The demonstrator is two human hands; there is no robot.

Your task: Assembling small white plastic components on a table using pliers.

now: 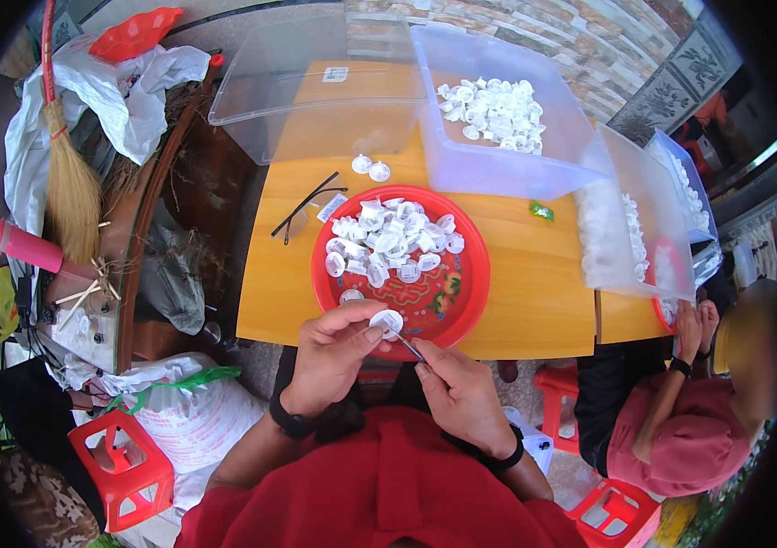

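Note:
My left hand pinches a small round white plastic cap over the near rim of a red round tray. My right hand holds a thin metal tool whose tip touches the cap. A pile of the same white caps lies in the far half of the tray. Two loose caps sit on the wooden table behind the tray.
A clear bin holds more white caps; an empty clear bin stands to its left. Black glasses lie left of the tray. Another person sits at right by further bins. Red stools, a broom and sacks stand at left.

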